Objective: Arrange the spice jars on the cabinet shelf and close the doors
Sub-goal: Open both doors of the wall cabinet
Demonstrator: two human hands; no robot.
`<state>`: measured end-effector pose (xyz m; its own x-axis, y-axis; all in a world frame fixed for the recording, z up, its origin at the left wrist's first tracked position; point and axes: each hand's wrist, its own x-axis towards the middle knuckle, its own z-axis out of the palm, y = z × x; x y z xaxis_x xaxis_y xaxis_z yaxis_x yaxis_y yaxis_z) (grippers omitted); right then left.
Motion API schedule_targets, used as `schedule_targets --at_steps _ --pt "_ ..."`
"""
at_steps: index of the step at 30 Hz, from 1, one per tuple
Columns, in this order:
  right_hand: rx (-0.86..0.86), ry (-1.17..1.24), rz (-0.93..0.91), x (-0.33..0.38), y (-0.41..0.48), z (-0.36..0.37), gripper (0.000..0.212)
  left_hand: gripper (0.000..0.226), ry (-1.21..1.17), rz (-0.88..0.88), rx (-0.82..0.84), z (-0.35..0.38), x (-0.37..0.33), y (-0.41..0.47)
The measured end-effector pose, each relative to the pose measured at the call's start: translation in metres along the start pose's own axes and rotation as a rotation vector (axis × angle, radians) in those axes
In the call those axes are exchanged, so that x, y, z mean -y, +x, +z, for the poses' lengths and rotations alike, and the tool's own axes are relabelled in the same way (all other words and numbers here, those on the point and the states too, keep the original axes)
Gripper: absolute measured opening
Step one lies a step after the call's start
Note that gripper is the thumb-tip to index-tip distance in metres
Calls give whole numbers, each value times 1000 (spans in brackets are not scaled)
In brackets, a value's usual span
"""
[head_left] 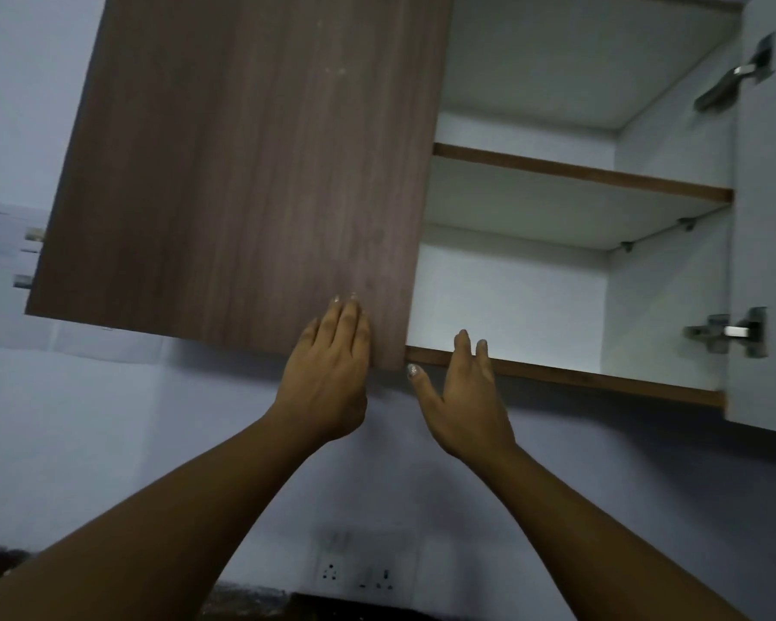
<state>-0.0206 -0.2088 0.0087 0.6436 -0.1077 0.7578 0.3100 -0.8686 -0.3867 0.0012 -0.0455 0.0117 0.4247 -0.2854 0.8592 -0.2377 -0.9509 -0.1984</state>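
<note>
A wall cabinet hangs overhead. Its left door (243, 172), brown wood grain, lies flat across the left half. My left hand (328, 374) rests flat on that door's lower right corner, fingers together and holding nothing. My right hand (462, 396) is spread at the cabinet's bottom front edge (601, 378), fingertips touching the bottom board just right of the door corner. The right door (767, 217) stands swung out, its white inner face and two metal hinges showing. The middle shelf (579, 172) and the bottom compartment show only white panels. No spice jars are in view.
The wall below the cabinet is pale blue with power sockets (359, 575) low in the centre. Papers (5, 244) are stuck to the wall at the left. A dark counter edge (252, 602) shows along the bottom.
</note>
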Motion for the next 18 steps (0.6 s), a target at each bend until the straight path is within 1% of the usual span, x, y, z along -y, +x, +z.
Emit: schedule_targets --at_steps 2,7,9,12,15,18 --pt "6 40 -6 8 15 12 80 88 34 -6 -7 11 17 2" --pt "21 110 10 24 51 38 61 93 72 -32 -45 33 46 7" --pt "-7 90 31 31 60 46 55 95 108 -12 -67 40 51 11" --pt "-86 100 125 40 68 52 47 97 147 1 -103 47 52 17" --pt "-130 140 211 43 75 54 43 92 169 -16 -152 50 48 22" --pt "-108 178 222 41 75 51 43 90 143 -31 -187 50 46 24"
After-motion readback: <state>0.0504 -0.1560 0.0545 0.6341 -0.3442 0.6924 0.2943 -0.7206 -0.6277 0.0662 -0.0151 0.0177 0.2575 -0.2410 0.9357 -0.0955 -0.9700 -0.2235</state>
